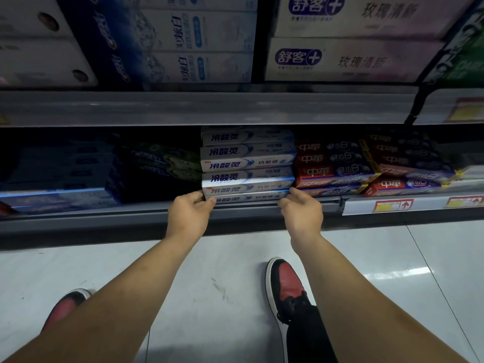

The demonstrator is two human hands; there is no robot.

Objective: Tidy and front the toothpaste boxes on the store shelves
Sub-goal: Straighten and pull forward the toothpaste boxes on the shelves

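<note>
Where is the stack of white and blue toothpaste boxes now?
The white and blue stack stands mid-frame on the lower shelf, left of the red boxes, with the left hand and right hand at its bottom corners.

I see lower shelf (235, 209) w/ white box stack (247, 166) mid, red boxes (332, 166) just right, dark blue/green boxes (146, 169) left; upper shelf (209, 108) carries bigger cartons (337, 58).

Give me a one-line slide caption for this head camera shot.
Left hand and right hand grip the ends of the bottom white toothpaste boxes on the lower shelf.
</note>
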